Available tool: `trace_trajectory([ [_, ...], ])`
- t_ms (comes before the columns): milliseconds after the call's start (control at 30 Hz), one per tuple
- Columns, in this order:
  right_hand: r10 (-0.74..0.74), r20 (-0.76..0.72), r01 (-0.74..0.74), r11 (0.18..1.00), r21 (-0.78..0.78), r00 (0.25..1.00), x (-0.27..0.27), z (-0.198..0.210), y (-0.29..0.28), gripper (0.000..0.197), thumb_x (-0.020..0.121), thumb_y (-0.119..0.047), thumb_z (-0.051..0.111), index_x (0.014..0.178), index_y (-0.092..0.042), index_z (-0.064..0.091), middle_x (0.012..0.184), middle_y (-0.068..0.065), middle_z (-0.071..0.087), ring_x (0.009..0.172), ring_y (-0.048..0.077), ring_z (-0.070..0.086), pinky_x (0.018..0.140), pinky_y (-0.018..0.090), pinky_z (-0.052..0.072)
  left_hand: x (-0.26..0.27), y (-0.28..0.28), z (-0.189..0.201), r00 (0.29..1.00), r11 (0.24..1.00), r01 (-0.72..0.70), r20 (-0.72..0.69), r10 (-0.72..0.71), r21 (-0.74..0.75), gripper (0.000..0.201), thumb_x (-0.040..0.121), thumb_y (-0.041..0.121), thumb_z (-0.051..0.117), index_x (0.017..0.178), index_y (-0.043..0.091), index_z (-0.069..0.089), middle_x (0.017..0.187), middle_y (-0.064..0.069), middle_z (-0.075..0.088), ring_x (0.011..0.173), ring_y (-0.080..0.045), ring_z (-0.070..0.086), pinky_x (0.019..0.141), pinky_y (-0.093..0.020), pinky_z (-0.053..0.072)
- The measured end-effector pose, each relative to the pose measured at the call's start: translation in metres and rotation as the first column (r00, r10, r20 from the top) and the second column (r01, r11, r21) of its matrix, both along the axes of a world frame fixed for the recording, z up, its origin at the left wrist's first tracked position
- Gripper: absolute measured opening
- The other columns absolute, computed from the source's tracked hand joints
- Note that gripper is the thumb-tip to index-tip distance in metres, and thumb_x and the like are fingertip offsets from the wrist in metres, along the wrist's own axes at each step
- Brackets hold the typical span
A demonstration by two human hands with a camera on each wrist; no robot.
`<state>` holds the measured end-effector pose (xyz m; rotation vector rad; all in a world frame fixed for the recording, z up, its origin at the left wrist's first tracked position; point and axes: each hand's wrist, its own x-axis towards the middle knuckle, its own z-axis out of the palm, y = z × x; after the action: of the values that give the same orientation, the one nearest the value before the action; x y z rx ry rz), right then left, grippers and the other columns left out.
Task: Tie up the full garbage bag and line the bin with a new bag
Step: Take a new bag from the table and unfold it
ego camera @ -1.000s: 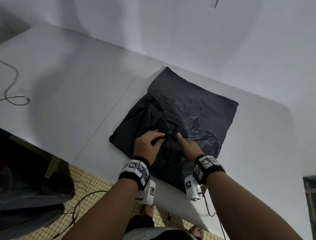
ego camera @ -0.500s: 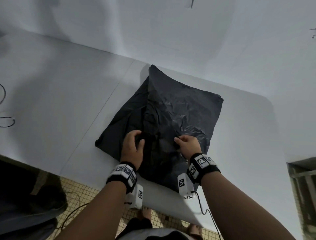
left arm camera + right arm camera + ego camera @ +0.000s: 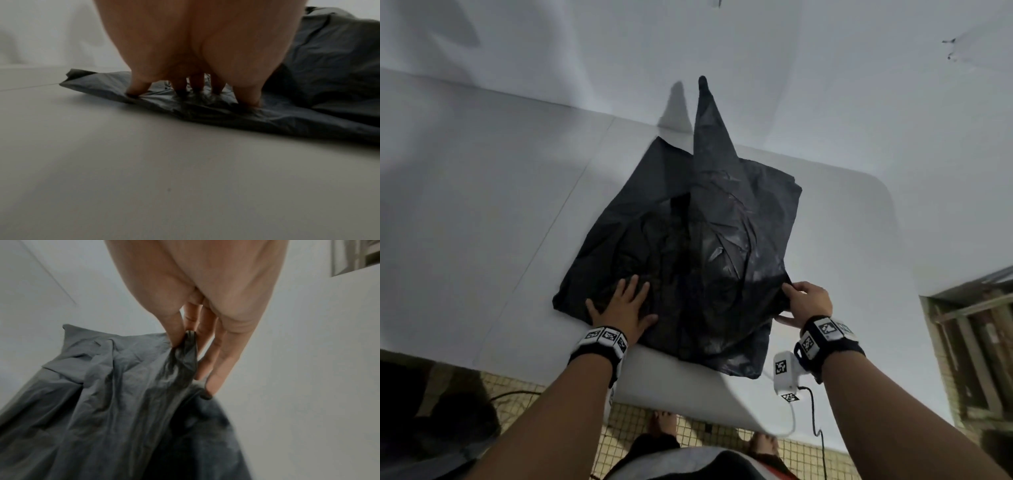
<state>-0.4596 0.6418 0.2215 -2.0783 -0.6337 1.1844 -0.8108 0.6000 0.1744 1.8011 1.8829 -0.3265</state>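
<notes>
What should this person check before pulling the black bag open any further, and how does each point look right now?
1. Left hand pins the black bag flat on the white table: ok, fingers spread and pressing.
2. Right hand has a firm hold on the bag's edge: ok, thumb and finger pinch a gathered fold.
3. Only one layer is pinched, so the mouth can open: cannot tell.
4. Bag lies fully on the table: not ok, its near corner hangs over the edge.
5. Bag free of tears: cannot tell.
</notes>
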Motion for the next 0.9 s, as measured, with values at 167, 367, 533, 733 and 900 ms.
trace_trajectory([
  [167,-0.124,-0.06,0.122,0.991,-0.049,0.99,0.027,-0.007,-0.025,0.009,0.089,-0.012,0.072,0.083,-0.006,0.069,0.089,0.024,0.071,0.074,0.037,0.073,0.062,0.057,0.06,-0.006,0.002,0.006,0.999,0.999,-0.035,-0.025,0.034,-0.04,0.075,0.095,0.07,0.034,0.156,0.046,-0.003,0.165,0.017,-0.019,0.153,-0.013,-0.015,0.108,-0.079,0.012],
  [367,-0.237,-0.062,0.232,0.97,-0.067,0.97,0.046,-0.013,-0.052,0.007,0.087,-0.01,0.073,0.082,-0.005,0.07,0.084,0.022,0.072,0.064,0.038,0.073,0.06,0.057,0.06,0.014,0.01,0.011,0.993,0.999,-0.036,-0.11,0.04,0.035,0.07,0.097,0.069,0.029,0.156,0.046,0.0,0.167,0.011,-0.015,0.154,-0.024,-0.013,0.112,-0.076,0.007],
  [533,-0.285,-0.029,0.282,0.956,-0.08,0.958,0.066,-0.016,-0.069,0.009,0.086,-0.011,0.075,0.079,-0.007,0.071,0.081,0.019,0.071,0.054,0.034,0.071,0.057,0.054,0.06,0.04,0.006,0.002,0.993,0.993,0.118,-0.023,-0.118,-0.008,0.06,0.102,0.059,0.032,0.153,0.056,0.0,0.165,0.016,-0.018,0.154,-0.018,-0.014,0.111,-0.076,0.009],
  [733,-0.299,0.001,0.297,0.948,-0.116,0.954,0.087,-0.025,-0.087,0.009,0.088,-0.012,0.072,0.082,-0.006,0.07,0.088,0.023,0.071,0.07,0.044,0.072,0.066,0.058,0.06,0.02,0.011,0.002,0.99,0.992,0.124,-0.065,-0.125,-0.03,0.064,0.099,0.061,0.038,0.15,0.061,-0.002,0.164,0.021,-0.018,0.154,-0.018,-0.012,0.108,-0.078,0.014],
  [900,-0.191,0.197,0.219,0.967,-0.132,0.962,0.101,-0.027,-0.097,0.015,0.088,-0.022,0.071,0.09,-0.008,0.076,0.094,0.02,0.074,0.084,0.041,0.072,0.078,0.05,0.061,0.011,0.012,0.004,0.989,0.99,0.136,-0.062,-0.138,-0.028,0.066,0.098,0.059,0.043,0.15,0.061,0.002,0.164,0.02,-0.015,0.154,-0.019,-0.01,0.107,-0.079,0.016],
])
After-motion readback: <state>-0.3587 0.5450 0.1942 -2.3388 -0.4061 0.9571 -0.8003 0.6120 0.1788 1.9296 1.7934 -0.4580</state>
